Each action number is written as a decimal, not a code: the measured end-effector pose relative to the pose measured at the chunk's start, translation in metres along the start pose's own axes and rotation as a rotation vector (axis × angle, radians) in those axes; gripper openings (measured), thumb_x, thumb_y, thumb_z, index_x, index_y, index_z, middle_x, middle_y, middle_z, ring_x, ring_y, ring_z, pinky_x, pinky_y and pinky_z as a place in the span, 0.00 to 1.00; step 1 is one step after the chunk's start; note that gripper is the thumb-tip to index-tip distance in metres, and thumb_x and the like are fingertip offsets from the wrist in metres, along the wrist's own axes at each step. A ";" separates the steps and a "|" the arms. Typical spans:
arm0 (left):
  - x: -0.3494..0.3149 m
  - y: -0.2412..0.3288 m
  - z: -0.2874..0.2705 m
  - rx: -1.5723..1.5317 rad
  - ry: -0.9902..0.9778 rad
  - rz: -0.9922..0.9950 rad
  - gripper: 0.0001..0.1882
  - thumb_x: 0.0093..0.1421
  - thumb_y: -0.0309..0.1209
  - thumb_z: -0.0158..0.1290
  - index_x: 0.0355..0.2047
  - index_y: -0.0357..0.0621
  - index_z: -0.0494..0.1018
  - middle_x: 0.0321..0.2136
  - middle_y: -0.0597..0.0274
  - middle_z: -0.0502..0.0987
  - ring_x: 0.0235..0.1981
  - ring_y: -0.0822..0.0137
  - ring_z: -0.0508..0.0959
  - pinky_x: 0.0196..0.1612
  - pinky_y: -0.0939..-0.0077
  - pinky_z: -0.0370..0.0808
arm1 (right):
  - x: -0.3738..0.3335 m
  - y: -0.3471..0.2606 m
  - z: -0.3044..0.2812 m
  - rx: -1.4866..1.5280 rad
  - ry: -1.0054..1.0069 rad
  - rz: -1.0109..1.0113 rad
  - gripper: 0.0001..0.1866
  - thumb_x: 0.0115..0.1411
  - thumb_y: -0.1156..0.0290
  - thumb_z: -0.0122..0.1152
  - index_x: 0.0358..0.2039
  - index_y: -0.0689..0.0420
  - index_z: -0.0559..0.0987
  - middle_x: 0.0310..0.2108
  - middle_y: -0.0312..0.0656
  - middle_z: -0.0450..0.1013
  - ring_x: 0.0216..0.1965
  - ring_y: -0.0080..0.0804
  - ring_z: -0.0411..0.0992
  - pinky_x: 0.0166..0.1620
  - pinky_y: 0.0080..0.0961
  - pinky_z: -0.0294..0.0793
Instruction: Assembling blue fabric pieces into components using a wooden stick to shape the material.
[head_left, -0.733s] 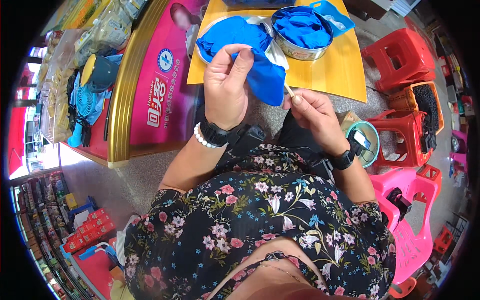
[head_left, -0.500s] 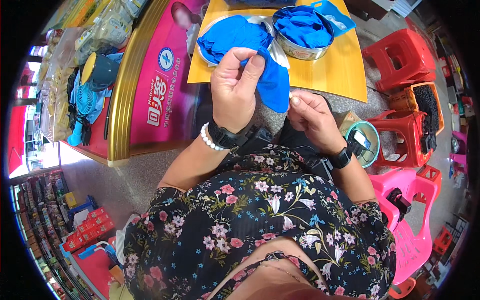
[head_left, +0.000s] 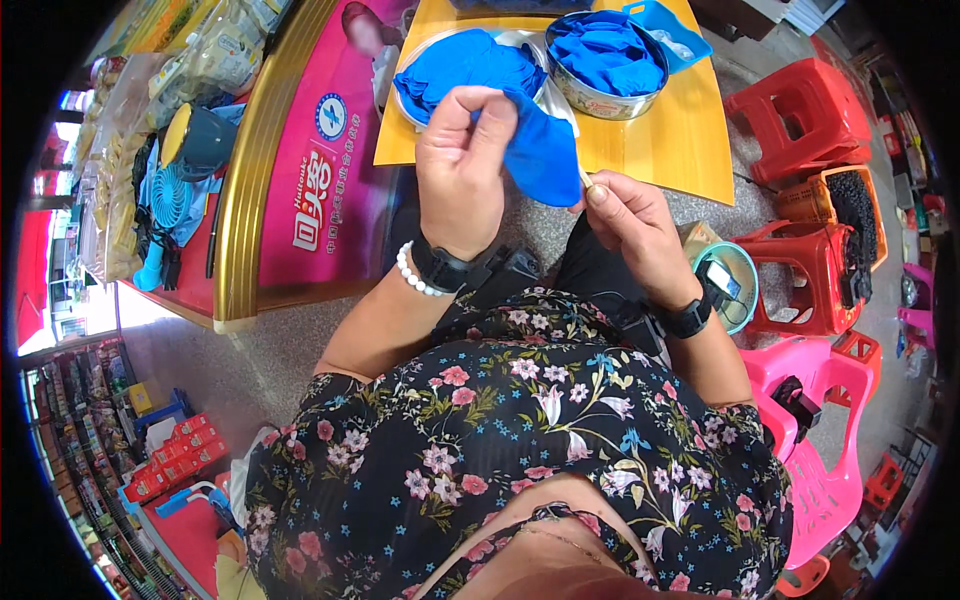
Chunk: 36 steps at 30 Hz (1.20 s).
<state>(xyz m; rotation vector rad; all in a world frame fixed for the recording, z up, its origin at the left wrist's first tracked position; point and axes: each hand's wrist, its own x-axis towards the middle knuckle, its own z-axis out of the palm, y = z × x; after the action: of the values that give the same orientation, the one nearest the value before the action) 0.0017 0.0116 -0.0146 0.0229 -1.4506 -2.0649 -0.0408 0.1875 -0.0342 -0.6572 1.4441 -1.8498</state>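
Shop floor below, speckled grey, with shelves of red and yellow packets curving along the far left rim. Moving right, a magenta counter with a gold edge carries a blue handheld fan and a dark cup with a yellow lid, and clear bags of goods sit beyond them. Next comes a low yellow table, and on it a silver tray heaped with blue cloth pieces, with a round metal tin just beside it, also stuffed with blue.

Now the hands, raised in front of the table edge. The left hand, beaded bracelet and dark watch on the wrist, is pinched closed on a blue cloth piece that hangs from its fingers. The right hand is closed too, thumb and forefinger gripping something thin and pale at the cloth's lower edge; too small to tell what it is.

Further right, red plastic stools stand stacked and apart, one topped by an orange basket of dark stuff. A teal bowl peeks out behind the right wrist, half hidden. Pink stools close the right side, cut off by the rim.
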 end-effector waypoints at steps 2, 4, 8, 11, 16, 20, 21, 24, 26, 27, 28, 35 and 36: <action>-0.003 0.001 0.004 0.063 -0.018 0.066 0.05 0.61 0.28 0.51 0.30 0.40 0.70 0.24 0.75 0.69 0.26 0.85 0.65 0.29 0.90 0.62 | 0.000 0.002 0.004 0.078 0.049 0.000 0.14 0.65 0.63 0.49 0.33 0.60 0.77 0.18 0.24 0.61 0.18 0.09 0.53 0.20 0.11 0.49; -0.003 0.000 0.006 0.150 -0.027 0.165 0.04 0.60 0.27 0.52 0.30 0.40 0.70 0.23 0.76 0.68 0.25 0.85 0.64 0.28 0.90 0.62 | 0.001 0.002 0.005 0.094 0.049 0.013 0.14 0.65 0.62 0.49 0.33 0.59 0.77 0.18 0.24 0.61 0.18 0.09 0.53 0.20 0.10 0.49; -0.003 -0.003 0.004 0.067 -0.025 0.094 0.04 0.60 0.27 0.52 0.32 0.40 0.71 0.23 0.76 0.68 0.25 0.85 0.65 0.28 0.90 0.61 | 0.003 0.003 0.004 0.058 0.052 -0.008 0.14 0.65 0.62 0.49 0.33 0.59 0.77 0.17 0.23 0.60 0.18 0.09 0.52 0.20 0.10 0.48; -0.002 0.003 0.001 -0.056 0.074 -0.002 0.04 0.60 0.27 0.52 0.34 0.40 0.72 0.24 0.76 0.69 0.26 0.85 0.65 0.28 0.91 0.62 | 0.003 -0.001 0.004 0.020 0.035 0.004 0.14 0.65 0.62 0.48 0.32 0.59 0.77 0.17 0.23 0.59 0.17 0.09 0.52 0.20 0.10 0.48; 0.006 0.002 -0.008 0.056 -0.031 0.085 0.04 0.59 0.26 0.53 0.34 0.40 0.73 0.25 0.76 0.71 0.27 0.84 0.66 0.31 0.91 0.63 | -0.001 0.003 0.001 0.054 -0.011 0.001 0.14 0.65 0.62 0.48 0.31 0.59 0.76 0.16 0.24 0.59 0.17 0.10 0.52 0.20 0.11 0.47; 0.007 0.004 -0.002 -0.180 -0.057 -0.049 0.03 0.59 0.24 0.53 0.33 0.40 0.72 0.27 0.74 0.71 0.29 0.84 0.67 0.33 0.90 0.64 | -0.001 0.011 0.000 0.137 -0.049 -0.004 0.14 0.65 0.62 0.47 0.31 0.59 0.76 0.15 0.24 0.58 0.16 0.11 0.51 0.19 0.12 0.46; 0.005 0.003 0.000 -0.179 -0.056 -0.049 0.03 0.59 0.24 0.53 0.33 0.40 0.72 0.27 0.74 0.71 0.29 0.84 0.67 0.33 0.90 0.64 | -0.001 0.012 0.000 0.137 -0.051 -0.004 0.14 0.65 0.62 0.47 0.31 0.59 0.76 0.15 0.24 0.58 0.16 0.11 0.51 0.19 0.12 0.46; -0.002 0.003 0.004 0.012 -0.081 0.066 0.03 0.59 0.25 0.53 0.34 0.39 0.72 0.28 0.74 0.72 0.30 0.83 0.68 0.34 0.90 0.66 | 0.000 0.014 0.003 0.170 -0.015 -0.011 0.15 0.65 0.62 0.47 0.31 0.59 0.76 0.15 0.24 0.58 0.16 0.11 0.51 0.19 0.13 0.46; -0.002 0.002 0.003 0.030 -0.071 0.064 0.03 0.59 0.25 0.53 0.33 0.39 0.72 0.28 0.74 0.72 0.30 0.83 0.69 0.34 0.89 0.66 | 0.000 0.014 0.004 0.156 0.002 -0.014 0.15 0.65 0.61 0.47 0.32 0.59 0.76 0.15 0.24 0.58 0.16 0.11 0.51 0.19 0.12 0.47; -0.002 0.000 0.002 0.045 -0.063 0.061 0.03 0.59 0.25 0.53 0.33 0.39 0.72 0.28 0.74 0.72 0.30 0.83 0.69 0.34 0.89 0.66 | 0.001 0.013 0.004 0.155 0.003 -0.014 0.15 0.65 0.61 0.47 0.32 0.59 0.76 0.15 0.24 0.58 0.16 0.11 0.51 0.19 0.12 0.47; -0.002 -0.002 0.001 0.045 -0.063 0.060 0.03 0.59 0.25 0.53 0.33 0.39 0.72 0.28 0.74 0.72 0.30 0.83 0.69 0.34 0.89 0.66 | 0.002 0.012 0.004 0.120 0.000 0.008 0.15 0.65 0.61 0.47 0.32 0.59 0.76 0.15 0.24 0.59 0.16 0.11 0.51 0.19 0.12 0.47; 0.005 0.008 -0.004 -0.040 -0.031 0.003 0.11 0.59 0.24 0.53 0.43 0.38 0.74 0.32 0.70 0.76 0.31 0.83 0.71 0.36 0.89 0.68 | 0.002 0.003 0.006 0.062 0.034 0.055 0.15 0.65 0.61 0.47 0.32 0.58 0.77 0.16 0.24 0.60 0.17 0.10 0.53 0.20 0.10 0.49; 0.006 0.009 -0.003 0.003 -0.025 0.003 0.10 0.59 0.24 0.53 0.41 0.38 0.75 0.32 0.69 0.76 0.32 0.82 0.71 0.37 0.89 0.68 | 0.002 0.002 0.006 0.062 0.032 0.055 0.15 0.65 0.61 0.47 0.32 0.58 0.77 0.16 0.24 0.60 0.17 0.10 0.53 0.20 0.10 0.49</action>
<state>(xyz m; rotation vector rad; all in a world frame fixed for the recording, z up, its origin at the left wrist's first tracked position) 0.0017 0.0043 -0.0064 -0.0038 -1.4684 -2.0674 -0.0375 0.1815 -0.0346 -0.5546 1.4058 -1.8626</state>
